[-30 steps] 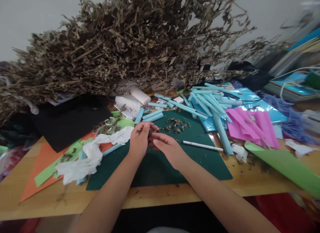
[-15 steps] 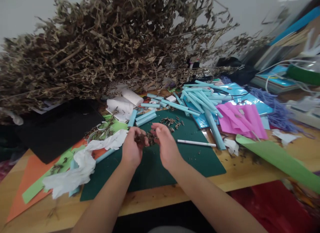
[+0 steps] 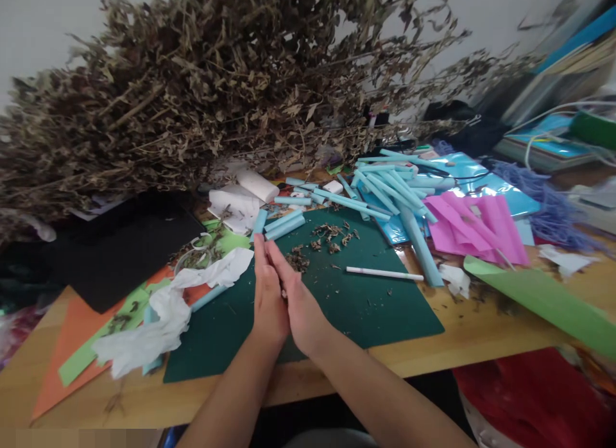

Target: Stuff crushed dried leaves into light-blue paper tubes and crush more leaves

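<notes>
My left hand [image 3: 270,300] and my right hand [image 3: 301,303] are pressed palm to palm above the green cutting mat [image 3: 375,316], fingers straight and pointing away from me. A few dark crumbs of dried leaves show at the seam between the palms; the rest of what lies between them is hidden. Just beyond my fingers is a small heap of crumbled dried leaves [image 3: 297,260] on the mat. Farther back, more curled leaf pieces [image 3: 334,236] are scattered. To the right of my hands lies a thin white stick [image 3: 384,273].
A large bundle of dried plants [image 3: 216,95] spans the back. Light-blue paper tubes [image 3: 392,185] pile up behind the mat, beside pink paper [image 3: 476,226]. Crumpled white tissue [image 3: 166,319] and orange paper [image 3: 60,371] lie left; a green sheet [image 3: 539,300] lies right.
My hands were apart and cupped around dried leaves; now the palms have come together. The heap of crumbs beyond my fingers shows more plainly. The view has shifted slightly.
</notes>
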The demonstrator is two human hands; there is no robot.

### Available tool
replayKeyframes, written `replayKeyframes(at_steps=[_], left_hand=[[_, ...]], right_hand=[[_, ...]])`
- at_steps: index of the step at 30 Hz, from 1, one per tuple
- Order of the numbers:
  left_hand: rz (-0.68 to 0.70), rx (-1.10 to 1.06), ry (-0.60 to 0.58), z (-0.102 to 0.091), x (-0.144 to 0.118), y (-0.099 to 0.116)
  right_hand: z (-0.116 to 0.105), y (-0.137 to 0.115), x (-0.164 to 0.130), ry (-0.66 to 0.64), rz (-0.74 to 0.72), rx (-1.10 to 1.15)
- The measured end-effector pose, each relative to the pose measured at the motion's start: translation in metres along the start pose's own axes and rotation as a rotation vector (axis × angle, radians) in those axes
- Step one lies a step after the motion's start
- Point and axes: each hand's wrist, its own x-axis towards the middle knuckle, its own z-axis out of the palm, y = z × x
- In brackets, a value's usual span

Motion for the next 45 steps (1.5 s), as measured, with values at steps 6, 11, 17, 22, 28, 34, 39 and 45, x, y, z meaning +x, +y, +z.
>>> replayKeyframes(at_steps=[6,11,17,22,28,34,39,45], left_hand=[[0.146,0.058,-0.167,0.004,-0.021,0.005],[-0.053,-0.168,-0.116,0.014,-0.029,0.024],[0.188,-0.066,-0.079,0.025,-0.022,0.031],[0.207,-0.047,-0.196,0.033,-0.035,0.023],[0.145,-0.027,-0.216,0.029,-0.024,0.016],[-0.026,-0.106,-0.236,0.039,-0.032,0.019],[0.048,-0.227,-0.329,0.034,-0.020,0.012],[0.049,-0.334,-0.300,0.037,-0.029,0.000]], right_hand=[[-0.008,-0.007,0.005,0.130,-0.043,-0.022],[-0.017,-0.003,-0.004,0.001,-0.170,-0.276],[-0.018,-0.033,-0.007,-0.051,-0.143,-0.189],[-0.027,-0.023,-0.003,0.111,-0.073,-0.178],[-0.021,-0.012,-0.019,0.082,0.063,-0.015],[-0.029,-0.006,0.001,0.337,0.271,0.044],[-0.023,-0.008,-0.012,0.152,0.048,-0.070],[-0.026,-0.007,0.003,0.235,0.009,-0.041]])
